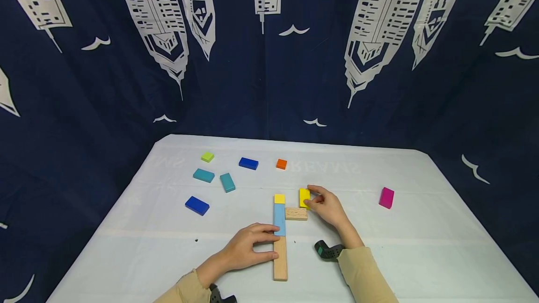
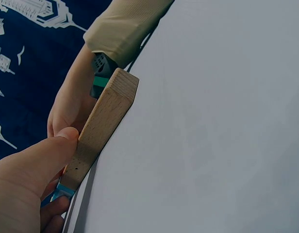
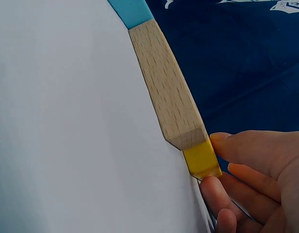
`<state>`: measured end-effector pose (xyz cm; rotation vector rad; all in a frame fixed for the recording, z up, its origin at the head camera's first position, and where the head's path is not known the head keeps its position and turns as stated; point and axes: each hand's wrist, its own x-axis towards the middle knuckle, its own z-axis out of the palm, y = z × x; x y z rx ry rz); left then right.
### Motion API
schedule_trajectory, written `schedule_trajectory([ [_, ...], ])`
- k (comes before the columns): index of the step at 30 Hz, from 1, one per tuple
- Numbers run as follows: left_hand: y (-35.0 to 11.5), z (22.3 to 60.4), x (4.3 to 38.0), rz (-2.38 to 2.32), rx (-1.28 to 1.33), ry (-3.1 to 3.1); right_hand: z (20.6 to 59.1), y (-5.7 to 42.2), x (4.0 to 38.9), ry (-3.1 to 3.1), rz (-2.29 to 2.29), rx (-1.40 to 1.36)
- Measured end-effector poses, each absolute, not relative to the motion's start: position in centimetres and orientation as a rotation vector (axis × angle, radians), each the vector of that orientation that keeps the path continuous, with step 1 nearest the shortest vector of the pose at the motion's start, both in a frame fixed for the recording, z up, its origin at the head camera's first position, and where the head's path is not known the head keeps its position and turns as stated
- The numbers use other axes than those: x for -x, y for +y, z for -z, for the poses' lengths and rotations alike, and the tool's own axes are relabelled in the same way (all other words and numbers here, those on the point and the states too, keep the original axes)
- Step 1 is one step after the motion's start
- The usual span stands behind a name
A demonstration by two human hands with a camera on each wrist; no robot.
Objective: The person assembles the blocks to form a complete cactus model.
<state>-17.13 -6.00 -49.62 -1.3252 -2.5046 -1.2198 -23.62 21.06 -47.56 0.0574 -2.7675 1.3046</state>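
Observation:
My right hand pinches a yellow block between thumb and fingers, right at the far right corner of a short wooden block. That wooden block lies crosswise against a light blue block. A small yellow block sits at the light blue block's far end, and a long wooden block continues the row toward me. My left hand rests along the row's left side, its extended fingers at the light blue block and its thumb on the long wooden block.
Beyond and left of the row lie blue blocks, teal blocks and a lime green block. An orange block lies at the back, a magenta block far right. The white table meets a dark blue curtain.

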Motion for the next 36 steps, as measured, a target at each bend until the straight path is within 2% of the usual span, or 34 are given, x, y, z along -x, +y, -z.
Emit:
schedule_trajectory([
  [36,-5.99,49.68,17.16,1.224,1.329,-2.498,47.39,21.2,23.54,-2.792,-1.335,-0.082],
])
